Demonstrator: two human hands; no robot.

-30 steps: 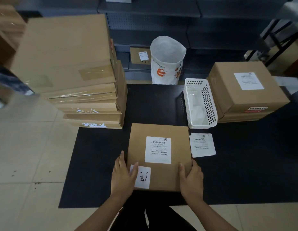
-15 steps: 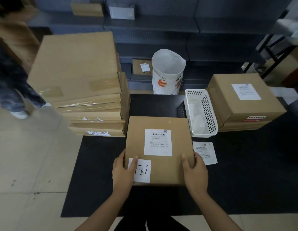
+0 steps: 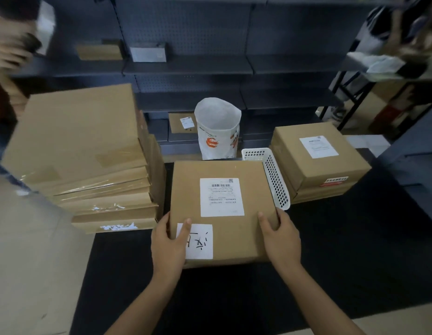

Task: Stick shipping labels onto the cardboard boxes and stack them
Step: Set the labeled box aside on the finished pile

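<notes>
— Brown cardboard, flat and square: where is that box point(image 3: 222, 213) in the head view?

— Centre of the frame, above the black mat point(image 3: 355, 250), gripped from both sides. The left hand point(image 3: 167, 247) clasps its near left corner, thumb lying over a white sticker with handwritten black marks point(image 3: 198, 241). The right hand point(image 3: 281, 238) clasps the near right edge, thumb on top, fingers wrapped down the side.

— And the shipping label?

— A white printed label with a barcode point(image 3: 221, 197) sits stuck on the middle of the lid.

— What surrounds it?

— To the left, a tall stack of flat brown cartons point(image 3: 89, 165), some with clear tape. Just beside the held box on the right, a white perforated plastic basket point(image 3: 275, 180), partly hidden behind it. Further right, a thicker brown carton point(image 3: 316, 160) carrying its own white label. Behind, a white paper bag with orange print point(image 3: 218, 129) stands open before dark metal shelving point(image 3: 210, 66).

— Does the box touch the mat?

— Cannot tell from this angle.
</notes>
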